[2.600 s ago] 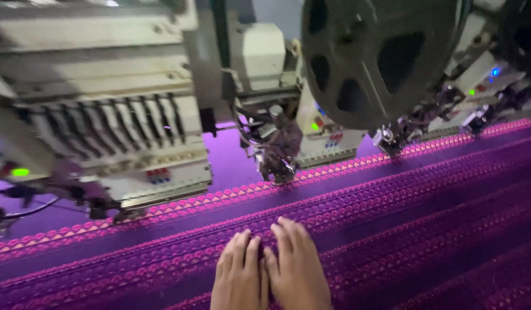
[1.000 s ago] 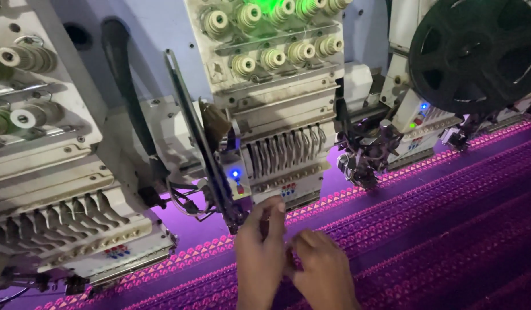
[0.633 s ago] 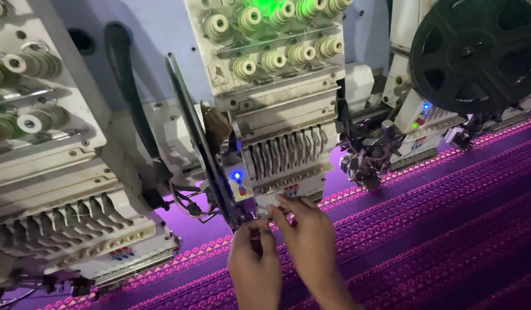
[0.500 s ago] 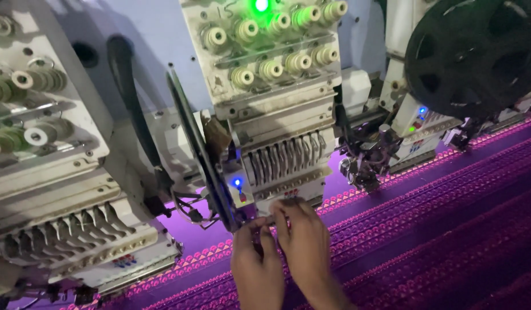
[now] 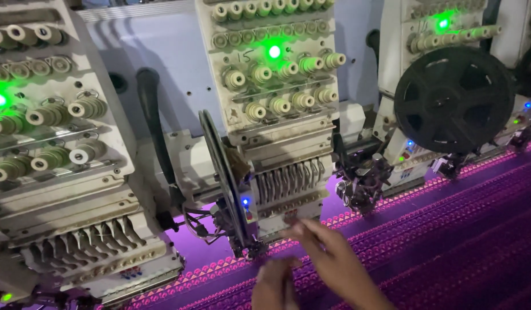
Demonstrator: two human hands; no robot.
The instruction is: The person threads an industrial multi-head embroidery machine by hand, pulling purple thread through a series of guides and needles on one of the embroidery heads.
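Needle row (image 5: 288, 182) under the middle sewing head (image 5: 274, 109), just above the near edge of the purple cloth (image 5: 449, 229). Right hand (image 5: 328, 255) raised to it, fingers (image 5: 302, 228) narrowed toward a pinch right below the needles; too blurred to tell whether a thread is held. Left hand (image 5: 274, 284) lower, at the bottom edge of the view, loosely closed over the pink zigzag border (image 5: 219, 270); contents cannot be told.

Best done slowly: fingertips kept in front of the needles, never beneath the points. Any thread probably best drawn straight down, in line with the needle, not sideways across its neighbours. Left hand useful as a steadying rest on the cloth. Worth keeping clear of the thin dark disc (image 5: 222, 172) standing just left of the needles, and of the cluttered metal attachment (image 5: 363, 183) to the right. Large black reel (image 5: 453, 99) well apart, toward the cloth's far right edge.
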